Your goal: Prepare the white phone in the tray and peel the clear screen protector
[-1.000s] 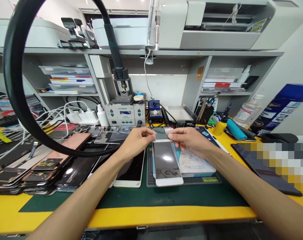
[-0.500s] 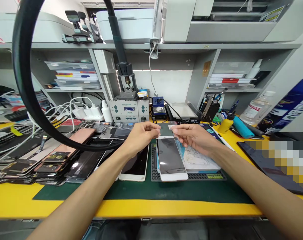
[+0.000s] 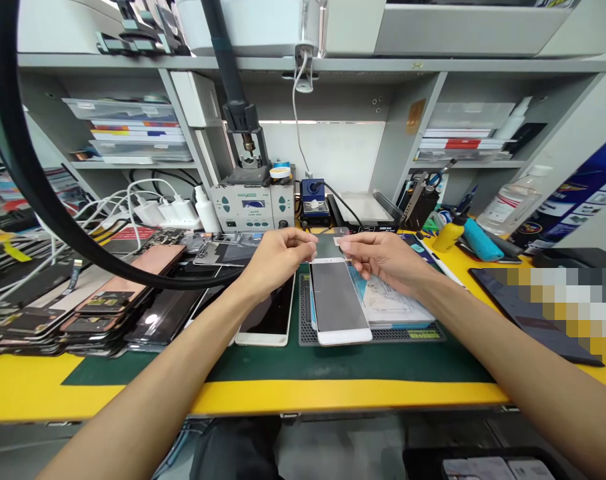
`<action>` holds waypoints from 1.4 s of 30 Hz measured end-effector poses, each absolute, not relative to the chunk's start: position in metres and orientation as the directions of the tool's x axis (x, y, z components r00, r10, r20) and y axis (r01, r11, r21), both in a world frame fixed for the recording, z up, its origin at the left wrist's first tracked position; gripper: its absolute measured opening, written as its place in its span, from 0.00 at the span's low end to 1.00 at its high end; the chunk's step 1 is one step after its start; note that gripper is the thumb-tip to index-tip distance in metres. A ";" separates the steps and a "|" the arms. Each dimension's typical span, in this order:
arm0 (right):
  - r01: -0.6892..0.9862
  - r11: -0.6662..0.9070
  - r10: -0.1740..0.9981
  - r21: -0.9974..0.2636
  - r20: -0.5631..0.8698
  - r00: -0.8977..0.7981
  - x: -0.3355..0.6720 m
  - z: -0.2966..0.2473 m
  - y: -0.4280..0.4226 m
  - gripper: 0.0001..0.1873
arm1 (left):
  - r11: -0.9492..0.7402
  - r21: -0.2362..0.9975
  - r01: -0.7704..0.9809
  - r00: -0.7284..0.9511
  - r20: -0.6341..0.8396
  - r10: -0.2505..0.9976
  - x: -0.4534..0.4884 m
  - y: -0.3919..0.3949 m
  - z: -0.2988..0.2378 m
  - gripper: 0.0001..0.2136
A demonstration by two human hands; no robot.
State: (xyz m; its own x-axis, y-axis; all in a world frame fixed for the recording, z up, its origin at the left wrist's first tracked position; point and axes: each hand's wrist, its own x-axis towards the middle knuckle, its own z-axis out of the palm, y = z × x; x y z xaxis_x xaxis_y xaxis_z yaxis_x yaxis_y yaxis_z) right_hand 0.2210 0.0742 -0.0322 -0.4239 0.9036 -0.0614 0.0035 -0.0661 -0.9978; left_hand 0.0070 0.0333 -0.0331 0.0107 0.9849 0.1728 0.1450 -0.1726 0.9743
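Observation:
A white phone with a grey screen lies in front of me, resting on a stack of paper sheets. Just beyond its top left corner, my left hand is closed in a pinch; what its fingertips hold is too small to make out. My right hand pinches a small whitish piece beyond the phone's top right corner. Both sets of fingertips are close together, a small gap apart. A second phone, white with a black screen, lies under and beside my left wrist.
Stacked phone parts crowd the left. A hot air station stands behind, its thick black hose looping across the left. A yellow bottle and a dark tablet-like panel are on the right. A green mat covers the bench.
The view has tilted slightly downward, so the bench and shelves appear higher. Both hands keep their pinch over the phone's top edge, with little movement.

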 end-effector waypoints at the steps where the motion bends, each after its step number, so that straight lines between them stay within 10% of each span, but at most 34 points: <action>1: 0.007 -0.063 0.904 -0.998 -0.060 -0.424 0.221 -0.032 0.074 0.16 | -0.163 0.976 0.147 0.002 0.165 0.986 0.007 0.033 -0.033 0.07; 42: -0.001 -0.042 0.908 -0.999 -0.037 -0.418 0.219 -0.039 0.077 0.12 | -0.179 0.937 0.299 0.023 0.181 0.983 0.004 0.037 -0.040 0.12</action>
State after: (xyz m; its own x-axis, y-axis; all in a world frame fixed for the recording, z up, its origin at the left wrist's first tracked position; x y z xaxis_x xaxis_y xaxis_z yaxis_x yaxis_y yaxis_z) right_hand 0.2190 0.0774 -0.0386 -0.4183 0.9076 -0.0375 -0.0015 -0.0419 -0.9991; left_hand 0.0042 0.0366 -0.0395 0.0229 0.9833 0.1808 0.2987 -0.1793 0.9374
